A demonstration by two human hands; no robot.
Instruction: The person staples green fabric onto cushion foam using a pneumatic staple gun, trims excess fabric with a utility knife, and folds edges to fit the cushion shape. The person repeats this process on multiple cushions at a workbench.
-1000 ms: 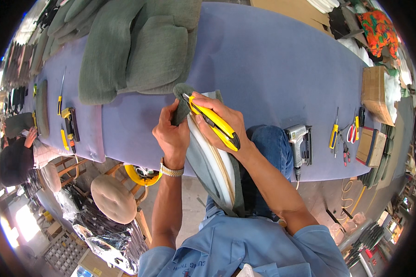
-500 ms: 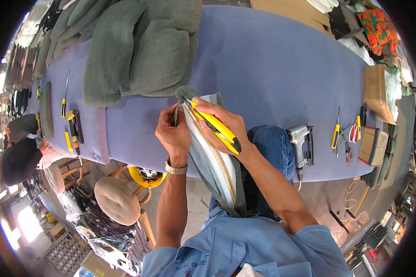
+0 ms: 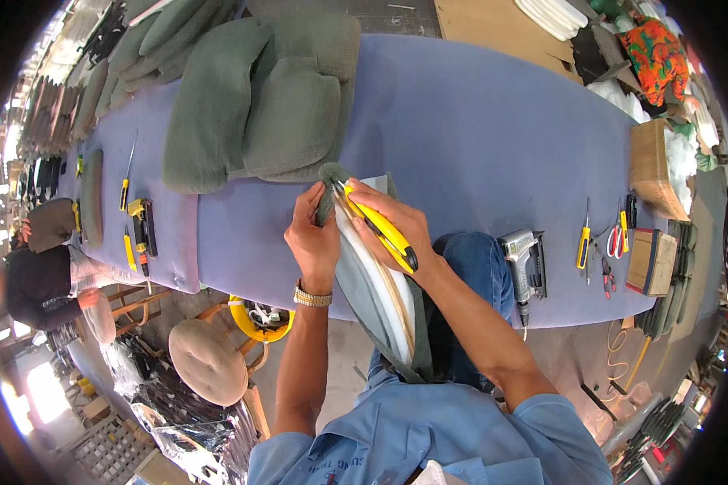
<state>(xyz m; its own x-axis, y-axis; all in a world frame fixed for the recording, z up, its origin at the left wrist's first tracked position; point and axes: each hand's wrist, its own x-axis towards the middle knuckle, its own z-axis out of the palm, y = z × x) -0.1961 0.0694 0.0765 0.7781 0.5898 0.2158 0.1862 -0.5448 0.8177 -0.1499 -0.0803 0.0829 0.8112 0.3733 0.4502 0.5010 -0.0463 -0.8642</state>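
An upholstered panel (image 3: 380, 303) with grey-green fabric, white foam and a wooden edge stands on its edge between my knees and the purple table (image 3: 477, 137). My left hand (image 3: 314, 238) pinches the fabric at the panel's top corner. In my right hand (image 3: 396, 222) is a yellow utility knife (image 3: 380, 229), its tip at the same corner, close to my left fingers.
Several grey-green cushions (image 3: 259, 105) lie on the table beyond my hands. A staple gun (image 3: 526, 267), screwdrivers (image 3: 584, 242) and scissors (image 3: 613, 238) sit at the right edge. More yellow tools (image 3: 137, 226) lie at the left. A round stool (image 3: 209, 360) stands below, and another person (image 3: 44, 271) sits at far left.
Both hands and the knife shifted slightly up along the panel's top corner. The person at far left moved a little.
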